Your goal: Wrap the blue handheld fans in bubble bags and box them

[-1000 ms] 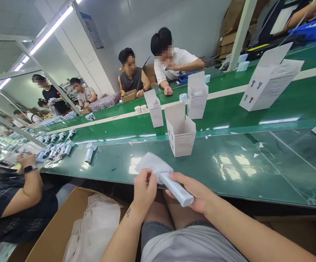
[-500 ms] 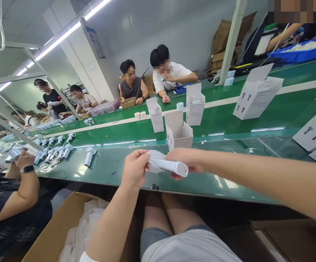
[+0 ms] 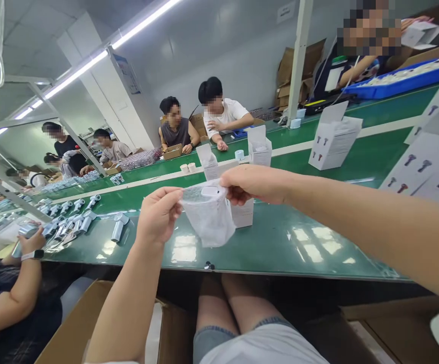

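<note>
A translucent white bag [image 3: 209, 220] hangs stretched between my hands above the green bench. My left hand [image 3: 160, 212] pinches its left top corner. At the right top corner, my right hand [image 3: 248, 184] grips the rim with bent fingers. Inside the bag sits a pale device, with only its flat light end [image 3: 210, 191] showing at the mouth; the rest is veiled by the material. Directly behind the bag and my right hand stands a white box [image 3: 245, 215], partly hidden.
Several light-blue handheld devices [image 3: 119, 227] lie at the left near a co-worker's hand [image 3: 33, 240]. Open printed boxes [image 3: 333, 144] stand on the green belt, with more at the right edge. An open carton [image 3: 79, 313] is below on the left. Co-workers sit across.
The pale device has gone down into the bag, which now hangs upright with its mouth spread. My right hand has moved from the device to the bag's rim. The view has shifted.
</note>
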The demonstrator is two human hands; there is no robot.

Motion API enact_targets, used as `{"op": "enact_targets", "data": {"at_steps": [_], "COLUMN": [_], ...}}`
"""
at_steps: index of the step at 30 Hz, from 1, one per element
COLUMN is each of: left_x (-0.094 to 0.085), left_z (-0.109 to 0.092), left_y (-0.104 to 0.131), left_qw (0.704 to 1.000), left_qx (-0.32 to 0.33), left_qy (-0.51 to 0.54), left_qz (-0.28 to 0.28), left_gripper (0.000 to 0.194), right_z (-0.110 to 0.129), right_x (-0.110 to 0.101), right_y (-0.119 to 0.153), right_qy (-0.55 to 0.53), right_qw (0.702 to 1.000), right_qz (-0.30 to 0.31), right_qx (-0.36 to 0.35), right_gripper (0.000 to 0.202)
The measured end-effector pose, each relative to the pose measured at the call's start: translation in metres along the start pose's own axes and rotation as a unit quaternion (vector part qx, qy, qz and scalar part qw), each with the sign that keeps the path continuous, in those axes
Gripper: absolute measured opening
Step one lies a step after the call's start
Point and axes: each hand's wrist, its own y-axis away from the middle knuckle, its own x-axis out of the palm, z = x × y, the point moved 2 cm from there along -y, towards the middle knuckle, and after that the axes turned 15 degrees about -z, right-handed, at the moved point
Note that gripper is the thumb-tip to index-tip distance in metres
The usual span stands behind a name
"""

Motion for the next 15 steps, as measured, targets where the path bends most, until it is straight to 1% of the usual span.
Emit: {"op": "enact_targets", "data": {"at_steps": [2, 4, 5, 6, 7, 8, 9, 10, 11, 12, 13, 14, 15], "left_x": [0.004, 0.014, 0.020, 0.027, 0.033, 0.038, 0.042, 0.046, 0.051, 0.056, 0.063, 0.072, 0.081], "left_z": [0.002, 0.011, 0.017, 0.023, 0.027, 0.030, 0.031, 0.030, 0.028, 0.024, 0.020, 0.017, 0.015], "left_y": [0.004, 0.011, 0.015, 0.018, 0.020, 0.020, 0.018, 0.014, 0.009, 0.003, -0.004, -0.012, -0.020], "left_qw": [0.998, 0.991, 0.987, 0.984, 0.985, 0.987, 0.991, 0.992, 0.992, 0.989, 0.986, 0.983, 0.981], "left_qx": [0.039, 0.065, 0.070, 0.073, 0.080, 0.087, 0.097, 0.109, 0.118, 0.122, 0.120, 0.112, 0.101], "left_qy": [0.044, 0.058, 0.047, 0.030, 0.013, 0.001, 0.000, 0.015, 0.043, 0.078, 0.113, 0.142, 0.163], "left_qz": [0.036, 0.104, 0.137, 0.158, 0.155, 0.132, 0.096, 0.056, 0.020, -0.006, -0.020, -0.027, -0.031], "left_gripper": [0.037, 0.062, 0.071, 0.075, 0.071, 0.063, 0.054, 0.048, 0.044, 0.042, 0.040, 0.038, 0.036], "right_z": [-0.004, -0.005, -0.004, -0.002, 0.000, 0.001, 0.002, 0.000, -0.005, -0.014, -0.027, -0.042, -0.059], "right_x": [0.003, 0.009, 0.011, 0.011, 0.008, 0.001, -0.010, -0.025, -0.040, -0.056, -0.067, -0.075, -0.078], "right_y": [-0.003, -0.004, -0.004, -0.003, -0.002, -0.003, -0.005, -0.010, -0.016, -0.025, -0.036, -0.049, -0.062], "right_qy": [-0.120, -0.220, -0.238, -0.232, -0.204, -0.168, -0.134, -0.105, -0.079, -0.057, -0.018, 0.022, 0.057], "right_qw": [0.992, 0.972, 0.966, 0.966, 0.970, 0.975, 0.975, 0.967, 0.952, 0.937, 0.935, 0.943, 0.956], "right_qz": [0.037, 0.083, 0.104, 0.115, 0.117, 0.097, 0.052, -0.010, -0.074, -0.135, -0.150, -0.128, -0.067], "right_qx": [0.000, -0.005, -0.011, -0.026, -0.058, -0.107, -0.167, -0.231, -0.286, -0.316, -0.321, -0.306, -0.279], "right_gripper": [0.019, 0.015, 0.014, 0.015, 0.017, 0.019, 0.020, 0.019, 0.017, 0.020, 0.034, 0.052, 0.066]}}
